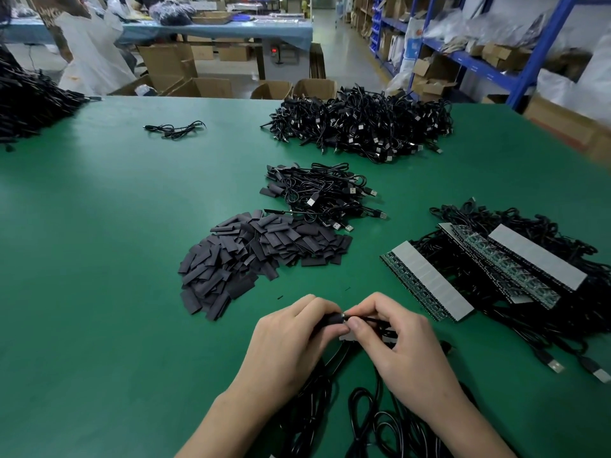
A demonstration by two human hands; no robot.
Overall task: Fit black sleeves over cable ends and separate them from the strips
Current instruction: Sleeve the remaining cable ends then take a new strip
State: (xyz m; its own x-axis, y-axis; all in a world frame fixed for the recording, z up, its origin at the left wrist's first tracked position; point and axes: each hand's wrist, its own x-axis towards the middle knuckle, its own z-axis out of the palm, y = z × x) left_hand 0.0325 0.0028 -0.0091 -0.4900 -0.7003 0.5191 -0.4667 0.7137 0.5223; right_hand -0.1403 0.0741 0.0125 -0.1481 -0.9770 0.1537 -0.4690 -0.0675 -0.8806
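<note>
I work low at the near edge of the table, hands close together. My left hand point(291, 335) has its fingers curled round a black sleeve point(330, 318), and my right hand point(396, 345) pinches the cable end point(346, 316) between thumb and forefinger, right at the sleeve's mouth. How far the end is inside I cannot tell, as the fingers cover the join.

To do this well, I judge I should squeeze the flat sleeve by its edges so the mouth gapes. Then I feed the end in straight rather than at a slant and push from close behind the tip so the thin lead does not buckle. The slack cable loops point(363, 421) lie under my wrists and could snag if I pull sideways.

Beyond my hands, the green table mat point(99, 259) carries a heap of loose sleeves point(261, 256) in the middle. To the right lie the strips point(426, 282), grey-backed and fanned over their own leads. Just past the sleeves is a small sleeved bundle point(324, 196). Farther on sits a large cable pile point(360, 127), with a lone cable point(175, 128) far left and a dark stack point(29, 104) at the left edge.

Behind the table stand cardboard cartons point(185, 64), blue shelving point(529, 61) on the right and a blue-covered bench point(215, 28) far back
</note>
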